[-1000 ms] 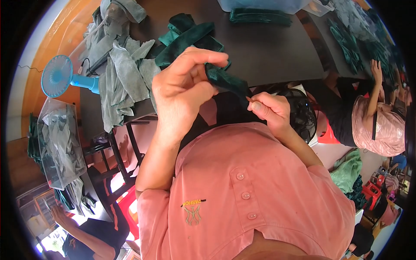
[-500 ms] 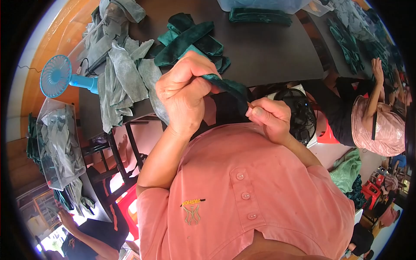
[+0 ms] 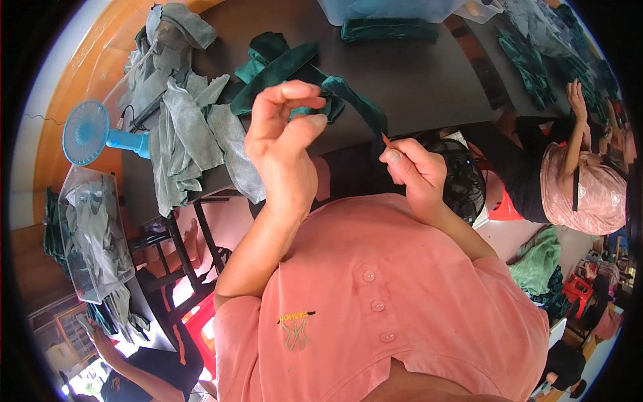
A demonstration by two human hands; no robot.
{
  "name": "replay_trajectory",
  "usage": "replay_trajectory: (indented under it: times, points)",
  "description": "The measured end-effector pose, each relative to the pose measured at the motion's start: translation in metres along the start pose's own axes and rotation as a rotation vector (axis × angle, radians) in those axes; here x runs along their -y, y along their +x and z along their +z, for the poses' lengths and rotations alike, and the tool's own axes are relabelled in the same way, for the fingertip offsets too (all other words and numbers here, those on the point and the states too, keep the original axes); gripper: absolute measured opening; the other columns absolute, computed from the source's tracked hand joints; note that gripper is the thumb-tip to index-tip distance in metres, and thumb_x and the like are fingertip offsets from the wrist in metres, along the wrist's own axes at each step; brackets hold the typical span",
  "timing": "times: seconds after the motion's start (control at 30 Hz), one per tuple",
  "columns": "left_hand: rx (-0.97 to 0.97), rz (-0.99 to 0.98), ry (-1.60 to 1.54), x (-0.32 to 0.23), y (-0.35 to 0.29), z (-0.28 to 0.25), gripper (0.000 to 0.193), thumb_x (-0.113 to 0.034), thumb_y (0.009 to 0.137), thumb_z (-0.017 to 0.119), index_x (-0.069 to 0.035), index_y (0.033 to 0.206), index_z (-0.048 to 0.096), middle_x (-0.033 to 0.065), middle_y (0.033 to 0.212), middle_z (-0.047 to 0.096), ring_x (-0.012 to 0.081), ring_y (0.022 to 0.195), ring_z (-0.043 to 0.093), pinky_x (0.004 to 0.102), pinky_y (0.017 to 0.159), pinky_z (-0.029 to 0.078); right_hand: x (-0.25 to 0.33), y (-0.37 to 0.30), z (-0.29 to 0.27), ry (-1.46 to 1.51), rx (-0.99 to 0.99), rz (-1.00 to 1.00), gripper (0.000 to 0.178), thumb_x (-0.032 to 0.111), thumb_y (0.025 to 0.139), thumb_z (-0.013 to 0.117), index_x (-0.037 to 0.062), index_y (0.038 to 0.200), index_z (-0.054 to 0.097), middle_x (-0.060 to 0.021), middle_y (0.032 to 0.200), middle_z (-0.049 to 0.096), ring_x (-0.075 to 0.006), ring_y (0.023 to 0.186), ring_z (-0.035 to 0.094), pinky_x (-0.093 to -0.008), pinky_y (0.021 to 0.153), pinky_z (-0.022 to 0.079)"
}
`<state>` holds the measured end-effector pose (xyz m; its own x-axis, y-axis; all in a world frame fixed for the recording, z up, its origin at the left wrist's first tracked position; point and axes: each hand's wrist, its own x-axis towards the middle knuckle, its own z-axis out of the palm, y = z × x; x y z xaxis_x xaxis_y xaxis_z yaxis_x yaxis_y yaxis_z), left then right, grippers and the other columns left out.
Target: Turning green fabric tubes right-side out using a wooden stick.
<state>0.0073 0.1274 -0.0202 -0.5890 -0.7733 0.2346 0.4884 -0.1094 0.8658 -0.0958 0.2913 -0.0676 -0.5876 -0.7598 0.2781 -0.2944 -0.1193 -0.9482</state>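
A narrow dark green velvet strip [image 3: 362, 107] arches from beside my left fingers down to my right hand. My left hand [image 3: 284, 137] is raised at its upper end, with a gap between thumb and curled fingers and nothing visible in them. With thumb and forefinger pinched, my right hand [image 3: 416, 171] grips a thin brown stick [image 3: 386, 140] whose tip touches the strip's lower part. How far the stick runs into the strip is hidden. Beyond my left hand, several green velvet strips [image 3: 278, 74] lie crossed in a pile on the dark table [image 3: 402, 80].
Pale grey-green fabric pieces [image 3: 191, 137] hang over the table's left edge, near a blue fan [image 3: 87, 132]. A clear bin [image 3: 94, 228] of fabric stands farther left. Folded green velvet [image 3: 388, 31] lies by a translucent tub [image 3: 395, 9]. A black fan [image 3: 462, 181] is right of my right hand. Other people sit nearby.
My left hand has let go of the strip's upper end and its fingers have parted. The strip now stands free, curving from my right hand, which still holds the stick.
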Motion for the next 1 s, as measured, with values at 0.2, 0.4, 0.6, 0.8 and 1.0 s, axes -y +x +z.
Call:
replay_trajectory:
  times: [0.2,0.4,0.6,0.8,1.0]
  points:
    - [-0.044,-0.144,-0.107,-0.002,-0.004,0.023,0.031,0.004,0.075,0.070,0.002,0.105,0.062,0.0045,0.092,0.065,0.0108,0.083,0.060,0.0231,0.078,0.048,-0.005,0.003,0.015,-0.129,-0.101,-0.118,0.008,0.005,0.090,0.063,-0.0031,0.092,0.065,0.0010,0.065,0.053,-0.0038,0.054,0.043,-0.0225,0.050,0.035]
    - [-0.113,-0.107,-0.121,0.003,0.008,0.005,0.018,0.006,0.078,0.070,0.000,0.095,0.068,0.0018,0.086,0.066,0.0087,0.079,0.059,0.0205,0.075,0.046,0.003,-0.018,-0.028,-0.173,0.127,0.144,0.014,0.010,0.080,0.074,-0.0004,0.083,0.064,-0.0027,0.069,0.060,-0.0067,0.062,0.056,-0.0224,0.056,0.041]
    - [0.059,-0.031,-0.092,-0.008,0.003,0.013,0.019,0.007,0.080,0.069,0.001,0.098,0.068,0.0031,0.090,0.067,0.0076,0.083,0.059,0.0203,0.075,0.047,0.062,0.027,-0.058,-0.070,0.008,0.023,0.017,0.010,0.078,0.072,-0.0007,0.075,0.059,-0.0002,0.066,0.057,-0.0042,0.058,0.048,-0.0217,0.052,0.035]
    - [0.154,0.096,-0.007,-0.025,0.008,0.015,0.041,0.010,0.083,0.065,-0.001,0.121,0.056,0.0030,0.094,0.066,0.0062,0.081,0.057,0.0196,0.076,0.046,0.090,0.063,-0.076,-0.187,0.126,0.014,0.013,0.006,0.076,0.071,-0.0001,0.085,0.063,-0.0012,0.074,0.059,-0.0057,0.062,0.052,-0.0213,0.055,0.038]
    - [0.307,0.259,0.080,-0.016,-0.004,0.035,0.059,0.015,0.078,0.065,-0.004,0.131,0.048,0.0015,0.083,0.065,0.0061,0.077,0.055,0.0202,0.071,0.045,0.097,0.088,-0.024,-0.181,0.291,-0.445,0.015,0.006,0.078,0.074,0.0019,0.088,0.064,-0.0004,0.071,0.059,-0.0050,0.064,0.051,-0.0210,0.057,0.040]
